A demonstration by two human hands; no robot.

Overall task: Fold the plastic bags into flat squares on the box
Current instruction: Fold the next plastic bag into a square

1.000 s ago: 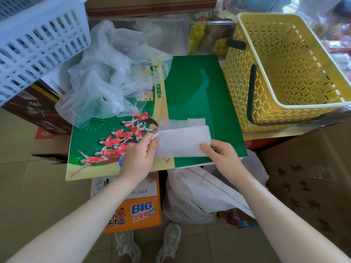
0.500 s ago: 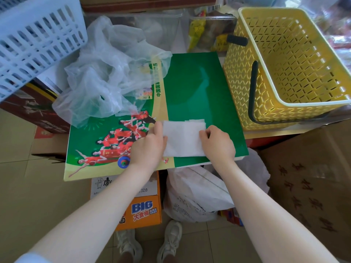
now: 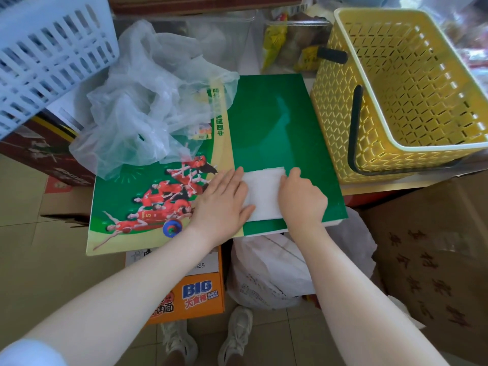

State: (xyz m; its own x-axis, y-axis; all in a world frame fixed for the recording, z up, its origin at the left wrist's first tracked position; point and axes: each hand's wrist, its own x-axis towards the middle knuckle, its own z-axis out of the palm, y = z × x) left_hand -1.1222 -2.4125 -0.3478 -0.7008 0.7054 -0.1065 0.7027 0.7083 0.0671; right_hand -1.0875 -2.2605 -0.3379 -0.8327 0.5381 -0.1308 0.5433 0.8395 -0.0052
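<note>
Folded bag [image 3: 264,195], a white translucent plastic rectangle, lies flat on the green box [image 3: 272,122] near its front edge, between both hands. Left hand [image 3: 224,202] is flat, palm down, fingers spread, pressing the bag's left edge, thumb lying over its lower left corner. Right hand [image 3: 303,199] is loosely curled, fingertips pushing down on the bag's right edge; neither hand grips anything. Box is glossy cardboard, plain green on the right, with a tan strip carrying green Chinese characters and, on the left, a print of athletes in red kit, one shirt marked "5", next to a blue barbell graphic. Loose bags [image 3: 153,101], crumpled, thin, clear plastic, sit heaped on the box's back left part, well apart from the folded one. Yellow basket [image 3: 343,122], lattice plastic with a black handle, stands just right of the box. White-blue basket [image 3: 52,56], slotted plastic, hangs at upper left. Orange carton [image 3: 195,297] under the box reads "BIG" in blue plus white Chinese text; a white label above it shows "328". White sack [image 3: 269,270] with faint print sits below the box's front edge. Brown carton [image 3: 433,273] at right bears dark Chinese characters. Sneakers [image 3: 237,331], pale, stand on tan floor tiles.
</note>
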